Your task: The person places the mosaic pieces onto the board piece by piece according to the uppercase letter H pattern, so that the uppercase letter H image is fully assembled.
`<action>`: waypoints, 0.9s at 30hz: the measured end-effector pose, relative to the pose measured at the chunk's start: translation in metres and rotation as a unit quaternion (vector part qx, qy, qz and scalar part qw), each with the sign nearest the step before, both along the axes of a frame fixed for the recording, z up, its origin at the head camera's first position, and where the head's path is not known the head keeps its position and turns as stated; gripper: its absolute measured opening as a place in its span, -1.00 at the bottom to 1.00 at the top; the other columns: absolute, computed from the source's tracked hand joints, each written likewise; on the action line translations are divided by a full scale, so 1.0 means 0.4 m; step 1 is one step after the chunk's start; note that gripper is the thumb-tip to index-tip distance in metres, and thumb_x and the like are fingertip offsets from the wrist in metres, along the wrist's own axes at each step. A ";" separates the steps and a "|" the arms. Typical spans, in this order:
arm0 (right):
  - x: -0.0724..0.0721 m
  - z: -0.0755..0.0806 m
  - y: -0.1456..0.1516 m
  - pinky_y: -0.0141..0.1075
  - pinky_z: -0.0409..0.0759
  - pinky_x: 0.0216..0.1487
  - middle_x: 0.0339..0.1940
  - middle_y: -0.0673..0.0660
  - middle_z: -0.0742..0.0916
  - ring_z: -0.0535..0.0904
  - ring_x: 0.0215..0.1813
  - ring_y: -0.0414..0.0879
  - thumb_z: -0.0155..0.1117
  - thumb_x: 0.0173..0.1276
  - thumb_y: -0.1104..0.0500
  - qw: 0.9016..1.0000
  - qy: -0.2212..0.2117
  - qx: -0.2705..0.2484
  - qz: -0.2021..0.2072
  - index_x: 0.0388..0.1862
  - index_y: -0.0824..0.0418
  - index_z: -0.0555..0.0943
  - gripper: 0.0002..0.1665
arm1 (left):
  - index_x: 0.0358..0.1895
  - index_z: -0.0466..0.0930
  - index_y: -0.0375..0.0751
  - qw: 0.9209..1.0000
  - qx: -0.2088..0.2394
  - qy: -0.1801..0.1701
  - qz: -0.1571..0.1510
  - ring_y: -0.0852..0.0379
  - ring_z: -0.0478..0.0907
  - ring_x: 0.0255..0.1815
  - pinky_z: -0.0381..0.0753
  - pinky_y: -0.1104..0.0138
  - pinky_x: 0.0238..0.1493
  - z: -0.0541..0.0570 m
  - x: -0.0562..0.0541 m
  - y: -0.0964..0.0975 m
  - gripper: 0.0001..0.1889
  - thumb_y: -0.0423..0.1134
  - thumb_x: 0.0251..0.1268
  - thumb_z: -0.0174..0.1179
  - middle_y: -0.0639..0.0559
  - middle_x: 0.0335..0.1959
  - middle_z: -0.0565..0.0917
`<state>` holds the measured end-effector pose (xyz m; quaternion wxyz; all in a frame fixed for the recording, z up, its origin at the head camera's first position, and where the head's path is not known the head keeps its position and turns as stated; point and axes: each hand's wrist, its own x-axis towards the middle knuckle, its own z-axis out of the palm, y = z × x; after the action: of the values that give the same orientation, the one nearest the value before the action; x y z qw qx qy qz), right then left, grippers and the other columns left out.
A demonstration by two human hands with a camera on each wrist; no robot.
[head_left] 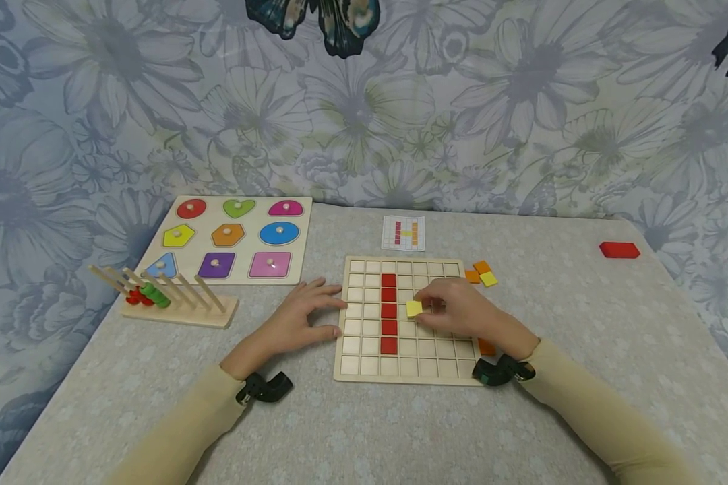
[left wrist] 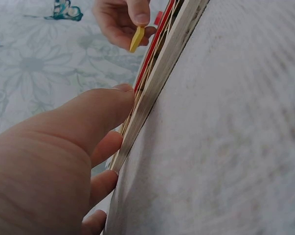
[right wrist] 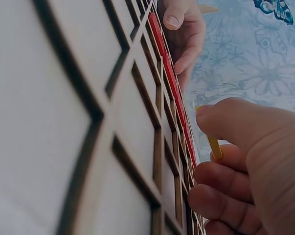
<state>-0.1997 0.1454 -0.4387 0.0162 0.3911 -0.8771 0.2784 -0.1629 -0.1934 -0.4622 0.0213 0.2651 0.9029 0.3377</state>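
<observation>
A wooden grid board (head_left: 364, 374) lies flat on the table, with several red square tiles (head_left: 389, 310) in one column of its cells. Between thumb and fingers my right hand (head_left: 461, 306) pinches a yellow square tile (head_left: 414, 309), close over the cells just right of the red column. In the right wrist view the yellow tile (right wrist: 215, 147) shows edge-on, above the grid. My left hand (head_left: 303, 313) is at the board's left edge, fingers spread and fairly straight. The left wrist view has its thumb (left wrist: 108, 105) touching that edge.
Orange tiles (head_left: 472, 276) and another yellow tile (head_left: 489, 279) lie by the board's right edge. A pattern card (head_left: 403, 234) lies behind it. A shape puzzle (head_left: 249, 249) and a peg stand (head_left: 182, 311) with rings are at left. A red block (head_left: 619, 250) lies far right.
</observation>
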 end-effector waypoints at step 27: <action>-0.006 0.011 -0.035 -0.38 0.47 -0.26 -0.48 -0.08 0.64 0.43 -0.37 -0.25 0.57 0.21 0.06 0.997 -0.027 0.071 -0.026 -0.14 0.19 0.77 -0.69 | 0.16 0.70 -0.10 1.000 0.000 -0.009 0.003 -0.37 0.15 0.62 -0.08 -0.36 0.58 0.005 0.002 0.002 -0.54 -0.10 0.18 0.47 -0.20 0.45 0.50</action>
<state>-0.2022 0.1313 -0.4345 -0.0286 0.3605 -0.9047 0.2252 -0.1619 -0.1926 -0.4603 0.0284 0.2591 0.9036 0.3399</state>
